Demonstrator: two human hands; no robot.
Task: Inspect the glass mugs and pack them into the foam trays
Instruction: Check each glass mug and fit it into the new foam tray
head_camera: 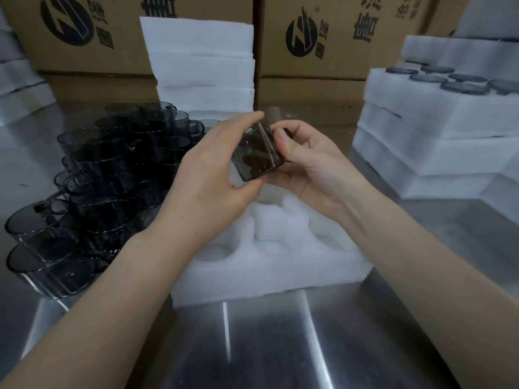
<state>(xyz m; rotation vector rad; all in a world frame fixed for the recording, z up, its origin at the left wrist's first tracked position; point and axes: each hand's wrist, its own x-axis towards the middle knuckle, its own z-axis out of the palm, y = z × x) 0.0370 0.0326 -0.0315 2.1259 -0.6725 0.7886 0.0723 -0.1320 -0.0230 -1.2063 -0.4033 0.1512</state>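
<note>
both the left hand (209, 175) and right hand (311, 167) grasp a smoked glass mug (257, 153) at frame centre; cardboard cartons (323, 37) along the top carry a black logo and chinese characters.

Head view – looks forward-down, close over steel table (269, 346).

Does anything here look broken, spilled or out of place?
Nothing looks broken or spilled. The loose dark glass mugs on the left are crowded together on the table, some lying on their sides, which looks haphazard. The left hand and right hand hold one mug tilted above the empty foam tray.
</note>
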